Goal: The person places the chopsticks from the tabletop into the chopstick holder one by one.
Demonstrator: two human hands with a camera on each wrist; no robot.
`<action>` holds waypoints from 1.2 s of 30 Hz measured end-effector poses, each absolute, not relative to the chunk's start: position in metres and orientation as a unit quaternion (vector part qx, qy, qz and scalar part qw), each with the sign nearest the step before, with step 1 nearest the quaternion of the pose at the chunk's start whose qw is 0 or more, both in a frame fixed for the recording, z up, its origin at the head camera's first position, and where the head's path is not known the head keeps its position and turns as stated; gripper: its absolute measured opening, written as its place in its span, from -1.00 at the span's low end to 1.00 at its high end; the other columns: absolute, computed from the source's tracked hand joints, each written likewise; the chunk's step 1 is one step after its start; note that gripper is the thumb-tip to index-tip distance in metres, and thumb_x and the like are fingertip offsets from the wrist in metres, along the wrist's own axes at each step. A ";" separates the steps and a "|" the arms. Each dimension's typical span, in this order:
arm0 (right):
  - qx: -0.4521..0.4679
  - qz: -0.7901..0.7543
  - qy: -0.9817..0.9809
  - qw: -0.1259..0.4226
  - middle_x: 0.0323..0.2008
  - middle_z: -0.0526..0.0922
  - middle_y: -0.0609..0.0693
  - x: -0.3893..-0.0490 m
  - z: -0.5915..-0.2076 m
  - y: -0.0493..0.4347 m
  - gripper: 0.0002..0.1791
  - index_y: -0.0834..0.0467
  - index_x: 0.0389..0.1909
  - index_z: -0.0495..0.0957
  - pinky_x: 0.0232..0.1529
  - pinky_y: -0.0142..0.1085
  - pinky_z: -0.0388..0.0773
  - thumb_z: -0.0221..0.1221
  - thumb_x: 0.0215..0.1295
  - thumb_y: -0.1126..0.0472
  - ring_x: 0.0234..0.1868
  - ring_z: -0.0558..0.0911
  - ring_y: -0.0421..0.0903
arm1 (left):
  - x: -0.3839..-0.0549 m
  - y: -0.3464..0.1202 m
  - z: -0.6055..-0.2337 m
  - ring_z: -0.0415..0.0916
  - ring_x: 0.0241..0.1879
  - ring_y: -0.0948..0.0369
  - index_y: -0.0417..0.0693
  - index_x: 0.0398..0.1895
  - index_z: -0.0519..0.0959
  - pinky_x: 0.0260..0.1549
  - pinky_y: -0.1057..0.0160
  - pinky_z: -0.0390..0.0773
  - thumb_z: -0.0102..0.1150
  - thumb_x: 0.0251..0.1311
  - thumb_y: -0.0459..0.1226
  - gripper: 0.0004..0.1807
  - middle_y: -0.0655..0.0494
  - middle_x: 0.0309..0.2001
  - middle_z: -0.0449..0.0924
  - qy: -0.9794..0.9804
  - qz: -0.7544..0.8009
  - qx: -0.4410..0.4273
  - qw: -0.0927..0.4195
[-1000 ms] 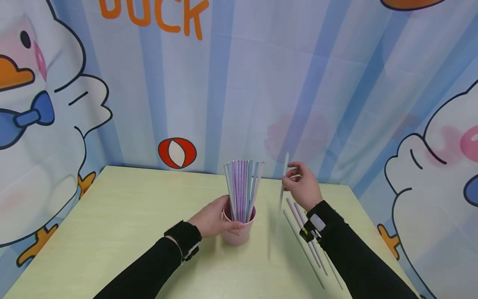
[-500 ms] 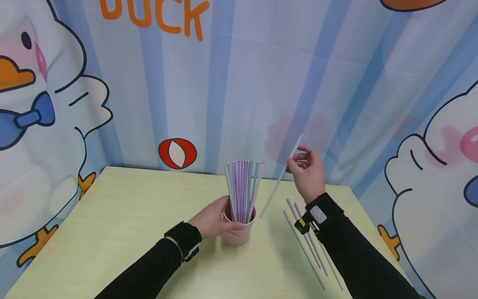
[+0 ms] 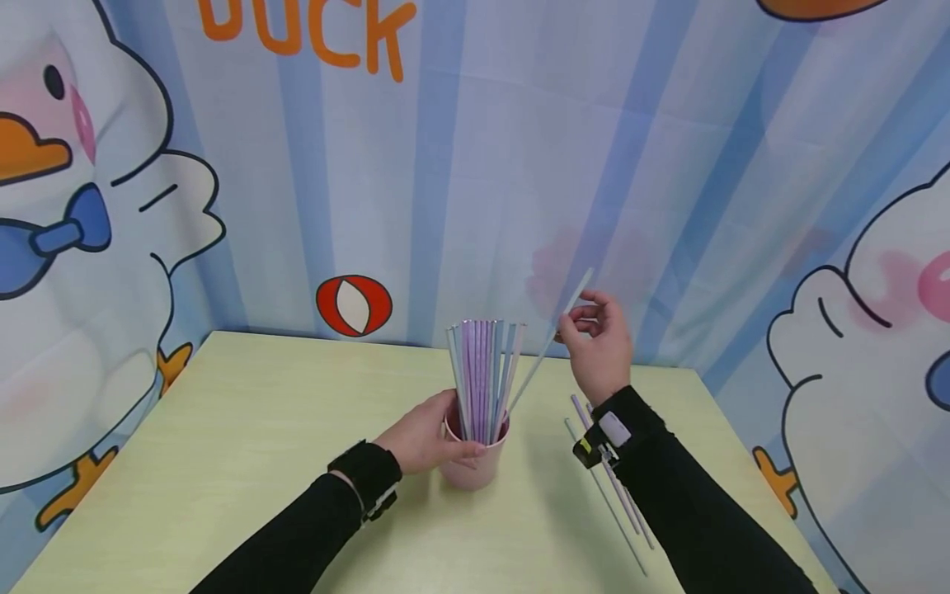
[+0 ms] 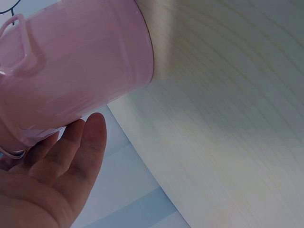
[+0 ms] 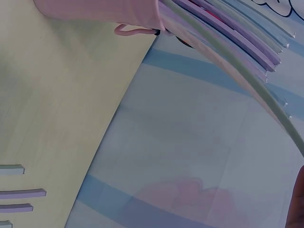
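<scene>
A small pink bucket (image 3: 475, 476) stands upright on the table, holding a bundle of purple, pale blue and pinkish straws (image 3: 478, 375). My left hand (image 3: 421, 435) grips it near the rim, thumb across the front. In the left wrist view the fingers (image 4: 90, 142) lie along the side of the bucket (image 4: 85, 52). Between thumb and fingers, my right hand (image 3: 603, 351) pinches a pale straw (image 3: 547, 348) near its upper part. That straw slants down left, its lower end at the bucket's mouth. The right wrist view has this greenish straw (image 5: 247, 78) crossing beside the bundle.
Several loose straws (image 3: 618, 520) lie on the table (image 3: 297, 429) under the right forearm, which partly hides them. A printed duck curtain (image 3: 490, 165) hangs directly behind the table's back edge.
My right hand rose and tilted the straw, then moved left, bringing its lower end from over the table to the bucket's mouth. The left hand and bucket stay put.
</scene>
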State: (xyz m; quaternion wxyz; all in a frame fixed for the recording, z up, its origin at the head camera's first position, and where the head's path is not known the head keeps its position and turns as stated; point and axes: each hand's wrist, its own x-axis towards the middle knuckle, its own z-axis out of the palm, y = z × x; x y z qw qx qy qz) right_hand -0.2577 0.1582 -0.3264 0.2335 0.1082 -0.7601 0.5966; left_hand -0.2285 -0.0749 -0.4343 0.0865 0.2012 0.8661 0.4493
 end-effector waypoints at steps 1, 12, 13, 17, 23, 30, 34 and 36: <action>0.107 0.592 -0.765 0.232 -0.17 0.47 0.09 -0.258 -0.328 0.157 -0.52 0.26 0.28 0.29 -0.11 -0.22 0.64 0.13 0.38 0.33 -0.21 0.55 -0.07 | -0.228 -0.075 -0.434 0.37 0.19 0.16 0.14 0.49 0.12 0.25 -0.04 0.36 0.40 -0.07 0.14 0.05 0.17 0.35 0.33 0.866 0.449 0.201 0.086; 0.117 0.571 -0.789 0.194 -0.16 0.49 0.14 -0.264 -0.351 0.148 -0.53 0.30 0.24 0.33 -0.23 -0.34 0.64 0.16 0.34 0.36 -0.18 0.56 0.00 | -0.228 -0.074 -0.434 0.37 0.20 0.16 0.14 0.48 0.14 0.27 -0.05 0.33 0.41 -0.07 0.13 0.03 0.17 0.34 0.35 0.864 0.451 0.208 0.086; 0.116 0.572 -0.790 0.189 -0.16 0.50 0.15 -0.264 -0.353 0.147 -0.53 0.30 0.24 0.33 -0.23 -0.33 0.66 0.17 0.34 0.36 -0.18 0.56 0.01 | -0.228 -0.074 -0.434 0.37 0.20 0.16 0.15 0.48 0.13 0.27 -0.05 0.32 0.41 -0.07 0.12 0.03 0.18 0.35 0.34 0.863 0.453 0.208 0.087; 0.115 0.569 -0.795 0.174 -0.16 0.51 0.17 -0.262 -0.361 0.143 -0.51 0.32 0.24 0.33 -0.21 -0.27 0.68 0.18 0.31 0.38 -0.17 0.58 0.03 | -0.227 -0.074 -0.433 0.35 0.22 0.16 0.17 0.50 0.11 0.27 -0.05 0.32 0.42 -0.06 0.10 0.04 0.18 0.36 0.32 0.859 0.457 0.211 0.089; 0.106 0.550 -0.813 0.159 -0.17 0.53 0.16 -0.260 -0.373 0.139 -0.51 0.30 0.22 0.34 -0.18 -0.17 0.69 0.21 0.29 0.36 -0.17 0.60 0.03 | -0.228 -0.073 -0.433 0.37 0.20 0.16 0.15 0.50 0.10 0.25 -0.02 0.36 0.42 -0.05 0.10 0.05 0.17 0.36 0.32 0.858 0.459 0.213 0.090; 0.108 0.531 -0.828 0.146 -0.19 0.56 0.13 -0.257 -0.386 0.135 -0.55 0.22 0.17 0.36 -0.19 -0.17 0.70 0.22 0.29 0.34 -0.17 0.62 0.00 | -0.229 -0.074 -0.433 0.37 0.22 0.17 0.15 0.49 0.11 0.26 -0.01 0.35 0.42 -0.07 0.12 0.05 0.18 0.35 0.33 0.854 0.466 0.215 0.090; 0.111 0.529 -0.829 0.143 -0.19 0.57 0.16 -0.255 -0.392 0.134 -0.54 0.25 0.17 0.37 -0.20 -0.13 0.70 0.23 0.27 0.36 -0.18 0.64 0.03 | -0.229 -0.075 -0.434 0.37 0.22 0.16 0.13 0.49 0.11 0.25 -0.03 0.35 0.42 -0.07 0.12 0.05 0.17 0.35 0.34 0.853 0.467 0.216 0.089; 0.110 0.526 -0.832 0.137 -0.20 0.57 0.16 -0.254 -0.394 0.133 -0.54 0.25 0.17 0.38 -0.21 -0.14 0.70 0.23 0.27 0.35 -0.19 0.65 0.03 | -0.229 -0.076 -0.434 0.37 0.22 0.15 0.14 0.50 0.10 0.25 -0.03 0.35 0.42 -0.07 0.10 0.05 0.17 0.35 0.33 0.851 0.470 0.216 0.089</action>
